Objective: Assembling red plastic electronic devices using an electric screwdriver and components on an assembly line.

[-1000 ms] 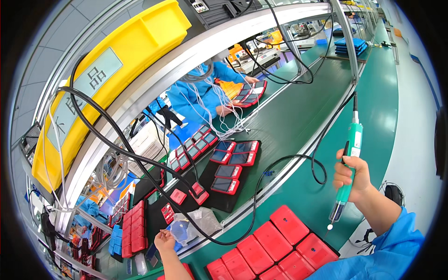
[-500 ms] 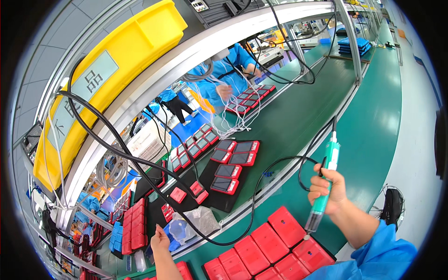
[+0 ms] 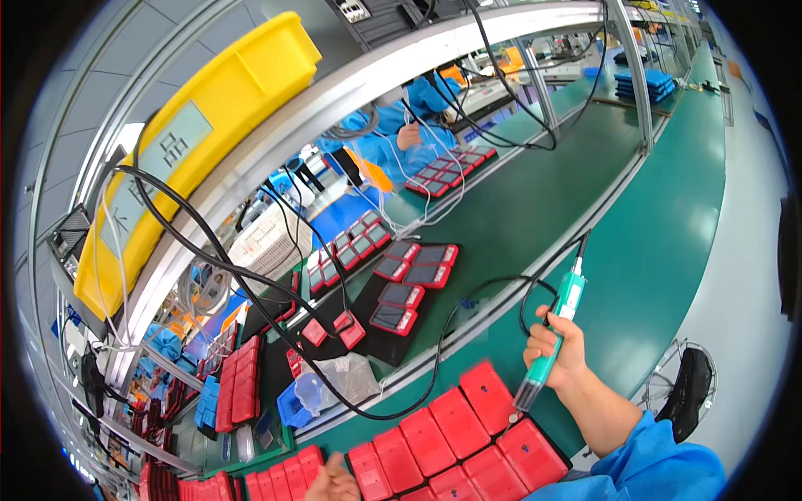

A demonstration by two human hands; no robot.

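My right hand (image 3: pixel 565 352) is wrapped round a green electric screwdriver (image 3: pixel 571 294), which slants down to the left. Its clear nose and tip are at the edge of the red cases (image 3: pixel 455 430), where two of them meet; I cannot tell whether the tip touches. The cases lie in rows with small dark holes in their upper faces. At the lower edge, my left hand (image 3: pixel 334 482) is over the left end of these cases, its fingers curled and smeared by motion. Whether it holds anything is unclear.
A blue bin (image 3: pixel 294 407) with a clear plastic bag (image 3: pixel 351 377) stands beyond my left hand. Red devices with dark screens (image 3: pixel 426 274) lie on a black mat. A black cable (image 3: pixel 393 415) loops across the bench. Above hangs a yellow bin (image 3: pixel 242 75). A co-worker in blue (image 3: pixel 393 154) sits opposite.
My left hand has moved from beside the blue bin down and right to the red cases. The screwdriver and my right hand have shifted slightly left in the picture, as the view moved too.
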